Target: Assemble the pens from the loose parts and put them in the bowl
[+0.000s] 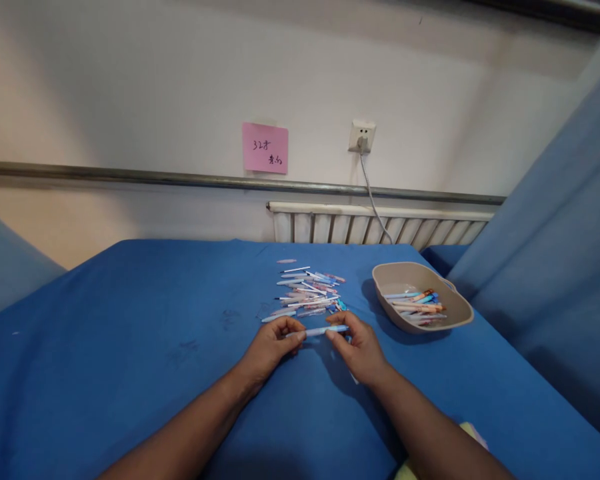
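Observation:
A light blue pen (316,331) is held level between my two hands, just above the blue cloth. My left hand (275,343) pinches its left end between thumb and fingers. The right end sits in the fingers of my right hand (359,343), its tip showing past the thumb. Right behind my hands lies a loose pile of pen parts (307,293): pale barrels, thin white refills with dark tips and a few small blue pieces. A small white piece shows under my right wrist, mostly covered.
To the right stands a beige basin (460,308) with several pens (415,308) in it. A yellow cloth-like item (407,471) lies partly under my right forearm. Behind the blue-covered table (105,333) are a radiator (340,225), a plugged cord (370,183) and a pink note (265,148).

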The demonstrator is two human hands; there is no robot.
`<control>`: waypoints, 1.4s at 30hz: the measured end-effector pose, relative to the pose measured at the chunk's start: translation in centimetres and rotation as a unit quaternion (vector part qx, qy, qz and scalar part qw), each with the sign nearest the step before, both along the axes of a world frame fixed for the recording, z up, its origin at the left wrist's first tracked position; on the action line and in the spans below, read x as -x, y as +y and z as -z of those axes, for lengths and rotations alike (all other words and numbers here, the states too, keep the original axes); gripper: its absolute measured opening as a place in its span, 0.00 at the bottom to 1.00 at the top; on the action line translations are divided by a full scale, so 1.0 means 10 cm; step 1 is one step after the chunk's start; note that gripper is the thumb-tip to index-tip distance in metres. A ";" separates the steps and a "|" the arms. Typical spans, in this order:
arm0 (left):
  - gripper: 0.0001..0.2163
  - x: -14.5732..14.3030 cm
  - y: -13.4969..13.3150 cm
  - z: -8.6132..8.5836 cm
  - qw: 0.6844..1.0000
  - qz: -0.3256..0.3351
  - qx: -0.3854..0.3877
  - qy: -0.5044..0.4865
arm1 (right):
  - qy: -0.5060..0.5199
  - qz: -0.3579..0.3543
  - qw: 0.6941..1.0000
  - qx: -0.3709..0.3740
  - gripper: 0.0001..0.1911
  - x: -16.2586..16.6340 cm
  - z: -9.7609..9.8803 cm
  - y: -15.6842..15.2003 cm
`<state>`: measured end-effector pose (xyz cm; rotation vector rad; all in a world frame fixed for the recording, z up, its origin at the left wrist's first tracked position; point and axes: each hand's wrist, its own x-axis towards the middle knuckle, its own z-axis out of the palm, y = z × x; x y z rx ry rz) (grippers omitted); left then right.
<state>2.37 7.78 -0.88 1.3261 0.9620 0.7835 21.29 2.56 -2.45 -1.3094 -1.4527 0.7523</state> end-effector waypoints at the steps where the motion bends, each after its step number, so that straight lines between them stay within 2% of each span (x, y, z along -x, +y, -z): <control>1: 0.14 0.00 0.01 0.01 1.000 0.001 0.010 -0.003 | 0.038 -0.003 0.999 0.010 0.10 0.01 0.00 0.00; 5: 0.14 0.03 0.03 0.03 0.999 0.028 0.034 0.005 | 0.137 -0.033 0.990 0.012 0.12 0.02 0.02 0.03; 9: 0.13 0.03 0.01 0.02 0.997 0.077 0.025 0.016 | 0.154 -0.019 0.988 0.000 0.10 0.02 0.00 0.04; 15: 0.14 0.01 -0.05 0.06 0.997 0.062 -0.047 0.005 | 0.046 0.006 0.997 -0.063 0.05 0.08 -0.12 -0.05; 18: 0.15 0.01 -0.07 0.01 0.992 0.107 -0.061 -0.009 | -0.017 -0.004 0.993 -0.116 0.03 0.11 -0.19 -0.11; 21: 0.12 0.02 -0.09 -0.05 0.984 0.153 -0.084 0.028 | -0.056 -0.038 0.987 -0.144 0.03 0.12 -0.25 -0.15; 24: 0.09 0.01 -0.10 -0.06 0.984 0.131 -0.112 0.038 | -0.073 -0.039 0.984 -0.155 0.03 0.13 -0.27 -0.18; 28: 0.11 -0.02 -0.14 -0.03 0.987 0.081 -0.140 0.025 | -0.084 -0.041 0.984 -0.151 0.03 0.18 -0.27 -0.22; 30: 0.10 -0.04 -0.17 -0.02 0.987 0.082 -0.136 0.027 | -0.083 -0.064 0.985 -0.137 0.03 0.19 -0.27 -0.22; 33: 0.11 -0.05 -0.17 -0.03 0.991 0.059 -0.117 0.018 | -0.041 -0.095 0.989 -0.102 0.09 0.12 -0.27 -0.15; 36: 0.10 -0.05 -0.13 -0.03 0.995 0.047 -0.083 -0.005 | -0.009 -0.026 0.998 -0.048 0.08 -0.11 -0.26 -0.05; 38: 0.10 -0.05 -0.10 -0.03 0.997 0.045 -0.063 -0.018 | -0.057 -0.013 0.998 0.030 0.09 -0.30 -0.25 -0.05; 40: 0.10 -0.05 -0.08 -0.01 0.997 0.044 -0.052 -0.022 | -0.149 -0.068 0.980 0.113 0.08 -0.46 -0.26 -0.11; 42: 0.10 -0.05 -0.07 0.02 0.998 0.045 -0.048 -0.016 | -0.241 -0.125 0.947 0.174 0.05 -0.54 -0.28 -0.20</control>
